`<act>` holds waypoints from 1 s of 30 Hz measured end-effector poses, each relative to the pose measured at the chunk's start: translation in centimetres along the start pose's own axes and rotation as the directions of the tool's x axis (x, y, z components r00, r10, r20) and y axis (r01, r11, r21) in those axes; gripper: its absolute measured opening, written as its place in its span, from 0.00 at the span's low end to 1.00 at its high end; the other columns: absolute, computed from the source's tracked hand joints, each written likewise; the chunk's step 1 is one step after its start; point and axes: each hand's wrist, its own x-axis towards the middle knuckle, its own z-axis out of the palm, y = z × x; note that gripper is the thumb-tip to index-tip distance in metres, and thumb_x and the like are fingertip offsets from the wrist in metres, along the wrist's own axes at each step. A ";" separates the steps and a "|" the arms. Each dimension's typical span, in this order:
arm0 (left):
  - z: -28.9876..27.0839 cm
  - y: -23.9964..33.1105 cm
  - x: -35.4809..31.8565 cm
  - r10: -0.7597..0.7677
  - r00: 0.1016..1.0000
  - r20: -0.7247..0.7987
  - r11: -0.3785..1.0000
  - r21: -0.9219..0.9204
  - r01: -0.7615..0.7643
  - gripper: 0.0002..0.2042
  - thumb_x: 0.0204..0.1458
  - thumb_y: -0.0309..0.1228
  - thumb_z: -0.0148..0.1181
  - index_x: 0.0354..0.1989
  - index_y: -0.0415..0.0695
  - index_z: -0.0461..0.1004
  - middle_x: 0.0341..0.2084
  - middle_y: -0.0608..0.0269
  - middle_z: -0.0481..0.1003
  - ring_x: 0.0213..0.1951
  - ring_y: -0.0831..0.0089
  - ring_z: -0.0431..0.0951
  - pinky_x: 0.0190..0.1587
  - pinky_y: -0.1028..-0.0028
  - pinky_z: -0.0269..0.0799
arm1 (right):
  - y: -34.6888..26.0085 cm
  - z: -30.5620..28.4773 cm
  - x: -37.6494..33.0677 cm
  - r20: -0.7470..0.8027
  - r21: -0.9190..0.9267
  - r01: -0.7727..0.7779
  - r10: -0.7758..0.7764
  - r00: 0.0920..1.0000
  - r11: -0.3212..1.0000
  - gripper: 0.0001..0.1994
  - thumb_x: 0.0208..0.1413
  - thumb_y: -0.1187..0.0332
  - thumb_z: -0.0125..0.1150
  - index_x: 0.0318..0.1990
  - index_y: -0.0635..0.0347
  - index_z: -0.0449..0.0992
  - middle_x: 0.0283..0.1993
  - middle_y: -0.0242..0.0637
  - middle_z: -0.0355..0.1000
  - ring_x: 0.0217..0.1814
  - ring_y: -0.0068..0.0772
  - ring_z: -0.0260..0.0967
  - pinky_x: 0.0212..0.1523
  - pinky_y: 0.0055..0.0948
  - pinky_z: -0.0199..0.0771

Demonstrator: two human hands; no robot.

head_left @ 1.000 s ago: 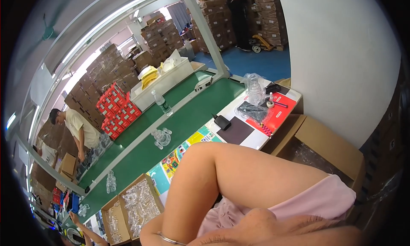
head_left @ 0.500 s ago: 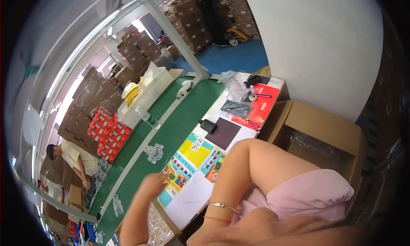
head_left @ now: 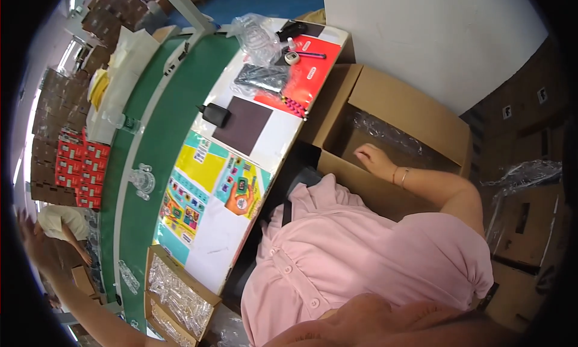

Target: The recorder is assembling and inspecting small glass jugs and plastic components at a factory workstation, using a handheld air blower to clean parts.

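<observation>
Your right hand reaches into the open cardboard box.
Your left hand lifts wide, fingers spread, beyond the green conveyor.

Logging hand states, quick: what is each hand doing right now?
Left hand: raised out to the side, fingers spread, empty.
Right hand: inside the cardboard box; grip cannot be told.
</observation>
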 end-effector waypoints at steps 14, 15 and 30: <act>32.2 8.9 -36.0 0.152 0.386 0.910 0.885 0.049 -0.464 0.40 0.32 0.31 0.64 0.59 0.44 0.51 0.58 0.43 0.50 0.60 0.48 0.50 0.60 0.52 0.41 | 30.8 -4.8 -6.0 -0.109 -0.445 -0.758 0.811 0.574 0.477 0.19 0.51 0.62 0.47 0.47 0.64 0.69 0.53 0.48 0.63 0.55 0.49 0.60 0.53 0.36 0.61; 33.0 8.9 -36.8 0.045 0.482 0.875 0.927 0.143 -0.346 0.44 0.31 0.31 0.65 0.61 0.43 0.47 0.59 0.41 0.47 0.61 0.47 0.47 0.61 0.51 0.39 | 32.1 -5.4 -6.0 -0.109 -0.454 -0.758 0.815 0.569 0.468 0.19 0.51 0.62 0.47 0.47 0.64 0.69 0.53 0.48 0.63 0.55 0.49 0.60 0.53 0.36 0.61; 36.8 5.9 -39.4 0.132 0.666 0.734 0.827 0.289 -0.483 0.32 0.37 0.20 0.50 0.57 0.39 0.52 0.58 0.43 0.52 0.60 0.48 0.51 0.61 0.53 0.41 | 38.3 -6.5 -7.5 -0.030 -0.665 -0.648 0.854 0.519 0.371 0.37 0.44 0.56 0.58 0.62 0.54 0.50 0.67 0.39 0.42 0.69 0.38 0.37 0.66 0.34 0.38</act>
